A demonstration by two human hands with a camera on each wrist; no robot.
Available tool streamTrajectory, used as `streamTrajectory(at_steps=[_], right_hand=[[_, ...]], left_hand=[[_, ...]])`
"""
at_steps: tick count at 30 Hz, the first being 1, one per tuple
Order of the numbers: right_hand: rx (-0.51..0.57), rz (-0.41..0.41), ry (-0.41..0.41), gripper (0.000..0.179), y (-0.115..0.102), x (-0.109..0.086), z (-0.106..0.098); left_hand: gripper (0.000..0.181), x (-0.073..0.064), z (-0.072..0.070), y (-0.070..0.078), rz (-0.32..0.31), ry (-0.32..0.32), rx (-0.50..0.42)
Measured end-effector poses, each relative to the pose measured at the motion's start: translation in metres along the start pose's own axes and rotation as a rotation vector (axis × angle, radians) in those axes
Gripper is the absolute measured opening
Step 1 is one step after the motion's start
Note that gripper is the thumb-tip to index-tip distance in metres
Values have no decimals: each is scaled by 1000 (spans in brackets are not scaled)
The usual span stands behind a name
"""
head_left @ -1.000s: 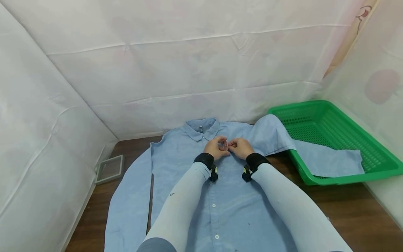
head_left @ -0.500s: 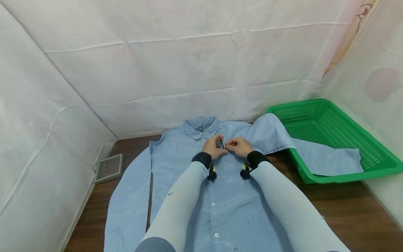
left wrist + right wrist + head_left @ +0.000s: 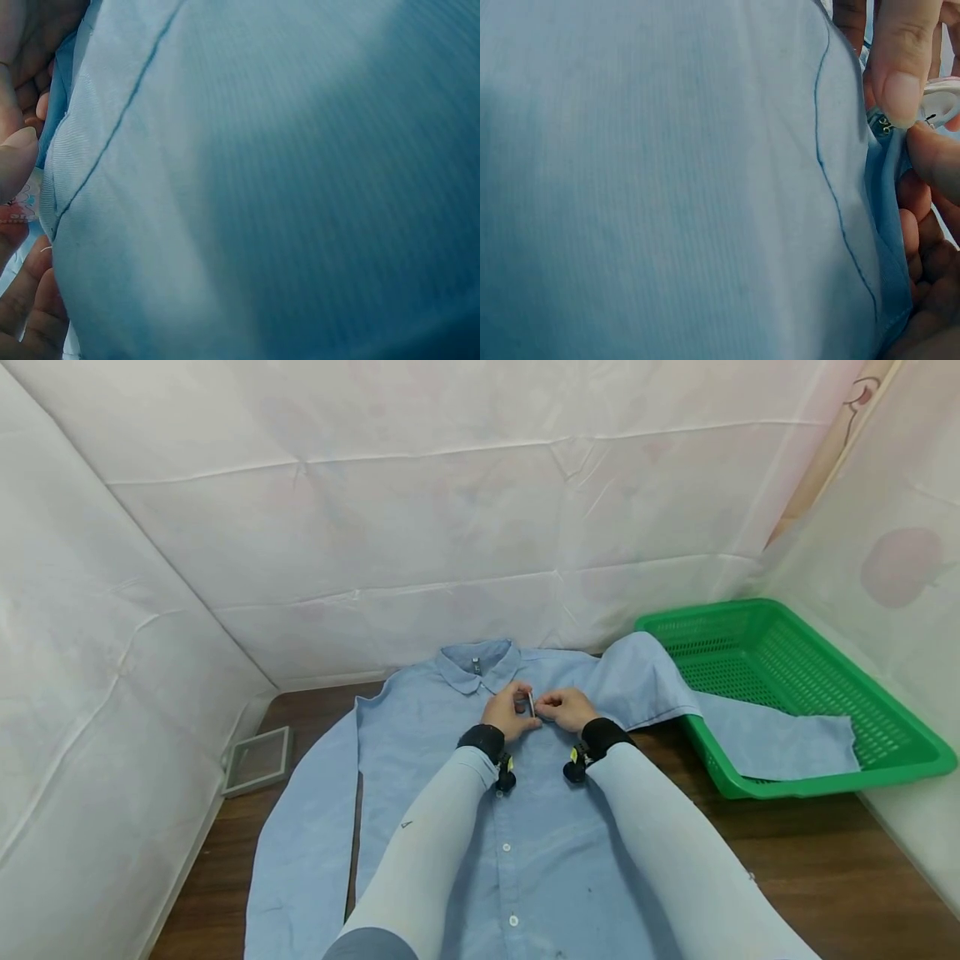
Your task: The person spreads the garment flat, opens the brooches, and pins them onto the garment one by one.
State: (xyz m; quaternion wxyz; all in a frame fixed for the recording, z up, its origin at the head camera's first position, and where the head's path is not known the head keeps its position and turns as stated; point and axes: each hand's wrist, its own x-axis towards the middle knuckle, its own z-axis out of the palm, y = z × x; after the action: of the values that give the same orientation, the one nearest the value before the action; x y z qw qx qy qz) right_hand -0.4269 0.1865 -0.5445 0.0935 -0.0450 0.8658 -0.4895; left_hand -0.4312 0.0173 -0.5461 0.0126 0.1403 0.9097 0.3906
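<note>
A light blue button-up shirt (image 3: 420,727) lies spread out, front up, collar at the far end. On its chest my left hand (image 3: 507,710) holds a round badge (image 3: 532,703) on edge between thumb and fingers. The left wrist view shows the badge's printed pink face (image 3: 28,196); the right wrist view shows its pale back (image 3: 939,105). Close against that back, my right hand (image 3: 567,708) pinches a fold of the shirt (image 3: 885,176) between thumb and finger. A small brass-coloured bit (image 3: 883,125) shows at the fingertips; the rest of the fastening is hidden.
A green plastic basket (image 3: 825,789) stands at the right, with one shirt sleeve (image 3: 780,743) draped over its rim and into it. A small grey-framed panel (image 3: 258,762) lies at the left on the brown wooden table (image 3: 810,852). White sheeting (image 3: 450,527) encloses the back and sides.
The badge has turned from showing its face to standing edge-on in my left hand. My right hand stays beside it, its wrist shifting slightly left.
</note>
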Motion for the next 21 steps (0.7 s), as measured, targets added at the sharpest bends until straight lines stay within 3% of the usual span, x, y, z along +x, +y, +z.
streamTrajectory(at_steps=[6,21], right_hand=[[20,17,7,24,-1,-1,0],[12,44,12,24,-5,-4,1]], left_hand=[[57,-2,-2,6,-18,-6,16],[54,-3,-3,8,13,1,67]])
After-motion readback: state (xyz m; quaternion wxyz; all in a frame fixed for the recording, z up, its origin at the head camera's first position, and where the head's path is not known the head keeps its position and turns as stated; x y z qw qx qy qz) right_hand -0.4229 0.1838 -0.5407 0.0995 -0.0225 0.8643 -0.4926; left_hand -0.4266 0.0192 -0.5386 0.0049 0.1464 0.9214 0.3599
